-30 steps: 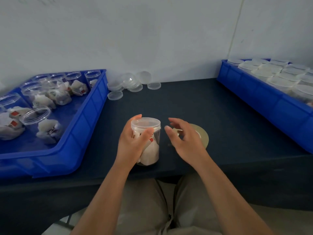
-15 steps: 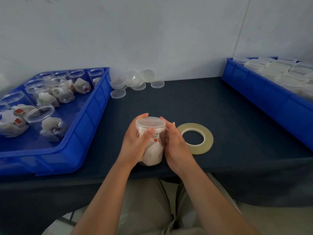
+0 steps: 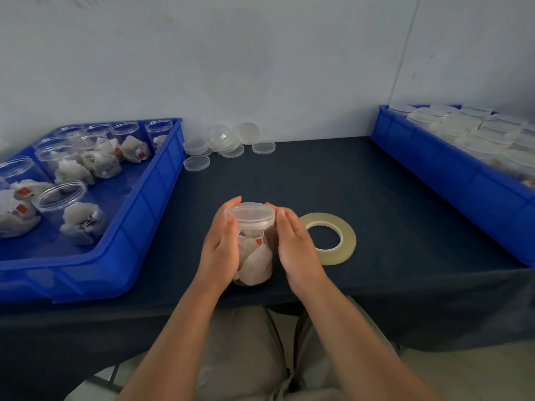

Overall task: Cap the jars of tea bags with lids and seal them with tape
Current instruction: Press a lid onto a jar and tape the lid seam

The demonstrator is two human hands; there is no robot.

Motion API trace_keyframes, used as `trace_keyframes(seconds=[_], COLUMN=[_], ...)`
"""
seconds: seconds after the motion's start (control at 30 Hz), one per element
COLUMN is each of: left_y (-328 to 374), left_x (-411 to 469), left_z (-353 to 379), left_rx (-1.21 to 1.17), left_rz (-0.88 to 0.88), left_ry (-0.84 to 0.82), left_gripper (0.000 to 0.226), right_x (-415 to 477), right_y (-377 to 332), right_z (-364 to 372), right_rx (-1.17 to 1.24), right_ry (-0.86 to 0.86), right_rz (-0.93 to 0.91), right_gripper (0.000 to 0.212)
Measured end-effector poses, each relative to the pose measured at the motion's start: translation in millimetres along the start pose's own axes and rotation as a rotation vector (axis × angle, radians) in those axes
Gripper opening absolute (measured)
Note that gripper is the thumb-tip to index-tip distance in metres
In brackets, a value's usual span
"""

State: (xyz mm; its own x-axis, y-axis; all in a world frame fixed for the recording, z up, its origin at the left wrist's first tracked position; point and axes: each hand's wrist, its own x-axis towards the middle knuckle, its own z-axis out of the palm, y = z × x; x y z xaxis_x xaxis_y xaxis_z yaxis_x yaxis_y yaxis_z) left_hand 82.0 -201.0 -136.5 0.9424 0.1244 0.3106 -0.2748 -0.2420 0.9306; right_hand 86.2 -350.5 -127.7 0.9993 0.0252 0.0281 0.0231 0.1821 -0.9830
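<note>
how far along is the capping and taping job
Done: lidded jars in the right bin. In hand: left hand grips a capped jar, right hand flat against it; tape roll lies beside, so sealing looks pending. Left: several open jars in the left bin.

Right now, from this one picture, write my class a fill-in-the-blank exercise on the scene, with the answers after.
1. The left hand grips a jar that holds ____ bags.
2. The tape roll lies flat on the jar's ____ side.
3. The uncapped jars stand in a ____ bin.
4. The loose lids lie where the table meets the ____.
Missing words: tea; right; blue; wall.
</note>
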Motion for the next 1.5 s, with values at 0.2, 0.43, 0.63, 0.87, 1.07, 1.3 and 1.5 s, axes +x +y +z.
trace_keyframes(seconds=[0.2, 0.43, 0.63, 0.87, 1.07, 1.3, 1.5], left_y=[6, -1, -18, -34, -42, -69, -82], left_x=[-11, -2, 9, 12, 14, 24, 29], left_z=[12, 3, -1, -2, -4, -10, -14], left_rx=[-0.148, -0.185, -0.196, -0.116, -0.134, -0.109, -0.088], left_rz=[-0.037, -0.245, -0.437, -0.366, -0.372, -0.349, -0.321], left_ry=[-0.029, 0.149, 0.263, 0.173, 0.141, 0.167, 0.133], left_gripper=[0.045, 0.044, 0.044, 0.046, 0.043, 0.054, 0.062], right_x=[-5, -15, -17, 13, 34, 45, 51], right_y=[-38, -61, -130, -225, -260, -248, -244], right_z=[-8, -38, -110, -229, -326, -375, -378], right_rx=[-0.998, -1.093, -1.042, -1.348, -1.529, -1.458, -1.524], right_ry=[-0.12, -0.175, -0.001, 0.327, 0.527, 0.676, 0.707], right_rz=[-0.305, -0.384, -0.405, -0.314, -0.093, 0.036, 0.071], right_gripper=[0.095, 0.077, 0.071, 0.075, 0.081, 0.08, 0.083])
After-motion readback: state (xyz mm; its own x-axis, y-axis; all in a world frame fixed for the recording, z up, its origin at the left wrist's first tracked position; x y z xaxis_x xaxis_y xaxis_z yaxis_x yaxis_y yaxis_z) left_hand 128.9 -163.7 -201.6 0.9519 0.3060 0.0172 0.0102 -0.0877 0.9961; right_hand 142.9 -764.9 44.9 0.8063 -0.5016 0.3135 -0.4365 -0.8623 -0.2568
